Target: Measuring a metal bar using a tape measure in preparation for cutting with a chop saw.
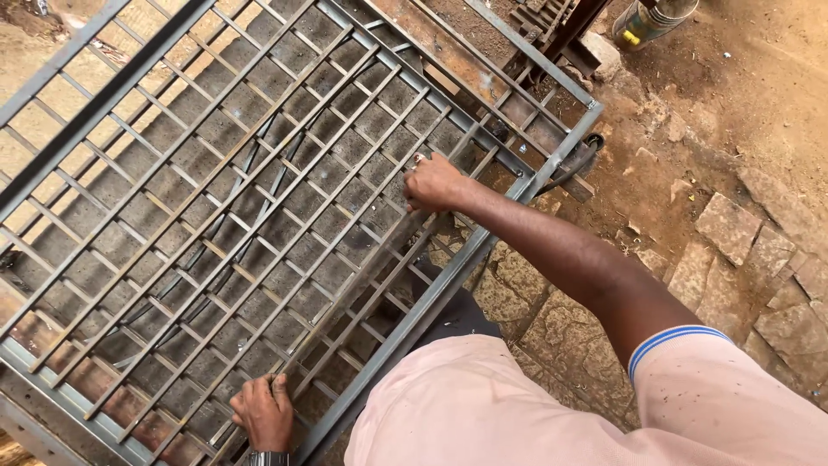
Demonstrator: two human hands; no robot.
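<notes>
Head camera looks steeply down, close over the metal grille (259, 216).

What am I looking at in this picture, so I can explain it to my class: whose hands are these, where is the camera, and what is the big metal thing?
The single picture comes from a camera worn on a person's head, looking down at their own bare hands. The large grey steel window grille, a frame filled with crossing flat bars, lies tilted over more metal frames. The right hand is closed around a bar near the grille's far side. The left hand, with a wristwatch, grips bars at the near edge. Beside it lie reddish dirt and a rough stone paving. The pale pink shirt is the person's own.
</notes>
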